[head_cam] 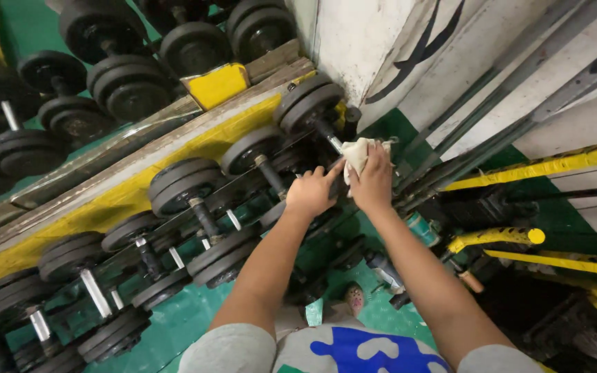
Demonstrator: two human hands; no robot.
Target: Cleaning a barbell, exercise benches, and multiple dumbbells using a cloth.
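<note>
- A crumpled white cloth point(358, 155) is clamped in the right hand point(373, 184), against the steel dumbbell handle point(332, 140).
- The left hand point(310, 193), fingers curled on nothing, rests just beside.
- The handle's axis runs away, up-left.

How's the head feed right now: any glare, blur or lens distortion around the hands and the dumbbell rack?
Head view: wide-angle lens bends the yellow rack rail and wall edges; even lighting, with mild shine on the chrome dumbbell handles; left hand, right hand and white cloth are sharp; dim, murky shadow at the lower right, around the yellow frame.
</note>
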